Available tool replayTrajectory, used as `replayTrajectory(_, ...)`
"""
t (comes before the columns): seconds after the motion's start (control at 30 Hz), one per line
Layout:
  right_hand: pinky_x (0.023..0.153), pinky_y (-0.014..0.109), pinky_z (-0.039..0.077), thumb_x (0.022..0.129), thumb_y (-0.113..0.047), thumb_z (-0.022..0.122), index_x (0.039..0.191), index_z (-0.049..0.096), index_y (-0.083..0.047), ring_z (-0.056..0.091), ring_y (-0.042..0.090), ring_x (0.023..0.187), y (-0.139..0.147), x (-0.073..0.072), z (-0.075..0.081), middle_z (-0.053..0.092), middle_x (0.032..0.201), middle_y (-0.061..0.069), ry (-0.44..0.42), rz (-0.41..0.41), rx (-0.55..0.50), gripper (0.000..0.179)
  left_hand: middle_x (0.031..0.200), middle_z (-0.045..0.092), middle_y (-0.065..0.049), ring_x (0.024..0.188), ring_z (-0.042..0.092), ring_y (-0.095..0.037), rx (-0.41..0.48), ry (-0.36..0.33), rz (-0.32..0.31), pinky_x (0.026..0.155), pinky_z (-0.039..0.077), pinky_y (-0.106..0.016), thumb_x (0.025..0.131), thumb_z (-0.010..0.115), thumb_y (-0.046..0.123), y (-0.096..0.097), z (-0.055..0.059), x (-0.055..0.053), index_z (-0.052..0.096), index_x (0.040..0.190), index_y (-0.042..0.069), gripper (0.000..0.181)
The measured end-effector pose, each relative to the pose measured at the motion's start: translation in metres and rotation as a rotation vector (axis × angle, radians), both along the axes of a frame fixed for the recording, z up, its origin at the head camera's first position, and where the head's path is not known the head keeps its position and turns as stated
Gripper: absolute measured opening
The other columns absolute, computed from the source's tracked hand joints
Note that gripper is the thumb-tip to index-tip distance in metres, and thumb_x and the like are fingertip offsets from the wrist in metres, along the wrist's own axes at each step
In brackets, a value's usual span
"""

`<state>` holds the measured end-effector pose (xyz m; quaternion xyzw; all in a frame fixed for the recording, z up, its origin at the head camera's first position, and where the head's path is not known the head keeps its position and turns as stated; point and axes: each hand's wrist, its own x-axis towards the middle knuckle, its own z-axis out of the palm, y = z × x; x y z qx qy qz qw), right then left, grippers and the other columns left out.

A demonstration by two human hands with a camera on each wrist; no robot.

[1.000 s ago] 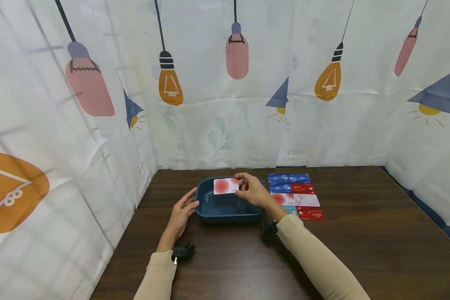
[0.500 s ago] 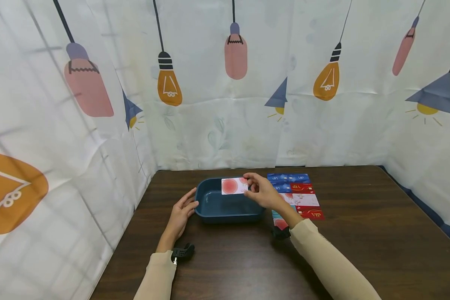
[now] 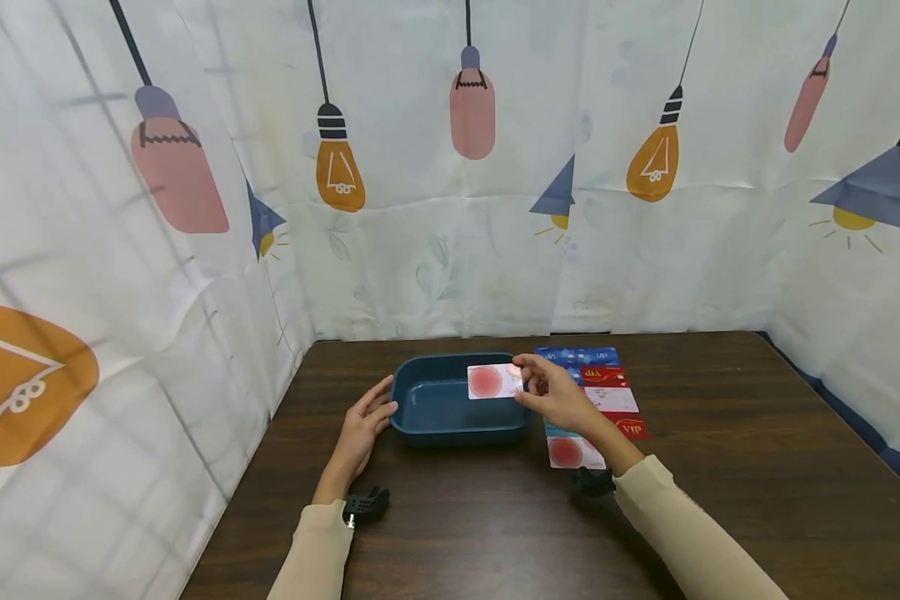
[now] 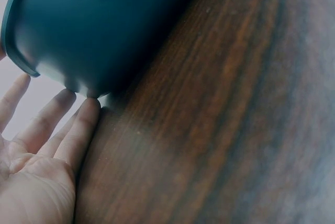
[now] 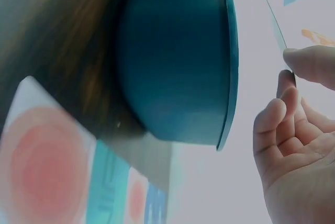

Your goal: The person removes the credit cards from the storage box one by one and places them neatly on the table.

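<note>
A white card (image 3: 487, 382) with a red circle is pinched at its right end between thumb and fingers of my right hand (image 3: 562, 400). It is held up over the right part of a dark blue-green plastic basin (image 3: 457, 437); in the right wrist view the card (image 5: 276, 22) appears edge-on. My left hand (image 3: 360, 427) touches the basin's left end. In the left wrist view, fairly straight fingers of that hand (image 4: 44, 145) meet the basin's outer wall (image 4: 78, 41) with their tips.
Several cards lie in two columns right of the basin, among them a blue VIP card (image 3: 598, 357), a red VIP card (image 3: 632, 428) and another red-circle card (image 3: 567, 452). My right forearm crosses beside them. The wooden table (image 3: 450, 525) backs onto a lamp-print curtain (image 3: 435, 275).
My right hand has moved right with the pinched card, from mid-basin to its right side. The nearest red-circle card on the table has come into view. My left hand stays in place.
</note>
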<state>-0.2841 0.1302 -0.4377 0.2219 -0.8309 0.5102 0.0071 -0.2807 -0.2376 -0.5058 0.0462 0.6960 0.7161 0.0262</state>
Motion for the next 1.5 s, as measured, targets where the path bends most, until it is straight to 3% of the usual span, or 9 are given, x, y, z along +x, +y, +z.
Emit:
replayTrajectory(0.23,0.067,0.021,0.051,0.091,-0.009,0.077,0.142,0.052,-0.003,0.054,0.021,0.081,0.023,0.015,-0.005,0.06,0.102,0.01,-0.013,-0.024,0.003,0.057,0.158,0.046,-0.013,0.141,0.047,-0.027,0.0,0.004,-0.008,0.094,0.051,-0.02,0.103,0.062,0.019,0.0,0.0,0.001,0.044,0.156,0.023,0.056)
replayTrajectory(0.33,0.067,0.022,0.053,0.091,-0.009,0.077,0.142,0.053,-0.004,0.055,0.021,0.08,0.032,0.021,-0.007,0.06,0.102,0.01,-0.016,-0.037,0.007,0.057,0.158,0.045,-0.014,0.144,0.045,-0.03,0.006,0.005,-0.01,0.094,0.051,-0.019,0.103,0.062,0.019,0.0,0.0,0.002,0.044,0.156,0.023,0.056)
replayTrajectory(0.7,0.062,0.022,0.049,0.092,-0.01,0.076,0.142,0.052,-0.001,0.053,0.016,0.076,0.07,0.032,-0.014,0.057,0.098,0.013,-0.027,-0.056,0.033,0.056,0.159,0.044,-0.013,0.145,0.043,-0.031,0.009,0.008,-0.015,0.095,0.051,-0.019,0.104,0.061,0.019,0.0,0.0,0.002,0.043,0.157,0.023,0.056)
replayTrajectory(1.07,0.055,0.022,0.045,0.089,-0.005,0.077,0.138,0.054,0.003,0.051,0.012,0.071,0.103,0.042,-0.024,0.058,0.095,0.012,-0.006,-0.138,0.081,0.055,0.16,0.042,-0.013,0.146,0.042,-0.03,-0.01,0.01,-0.022,0.095,0.05,-0.018,0.103,0.062,0.021,-0.001,-0.002,0.002,0.043,0.157,0.024,0.057)
replayTrajectory(1.5,0.06,0.023,0.046,0.092,-0.008,0.074,0.14,0.051,0.008,0.051,0.01,0.073,0.14,0.054,-0.036,0.058,0.093,0.012,-0.032,-0.136,0.136,0.056,0.158,0.044,-0.014,0.144,0.044,-0.031,0.005,0.009,-0.019,0.094,0.051,-0.018,0.103,0.062,0.019,-0.001,-0.001,0.0,0.043,0.157,0.023,0.057)
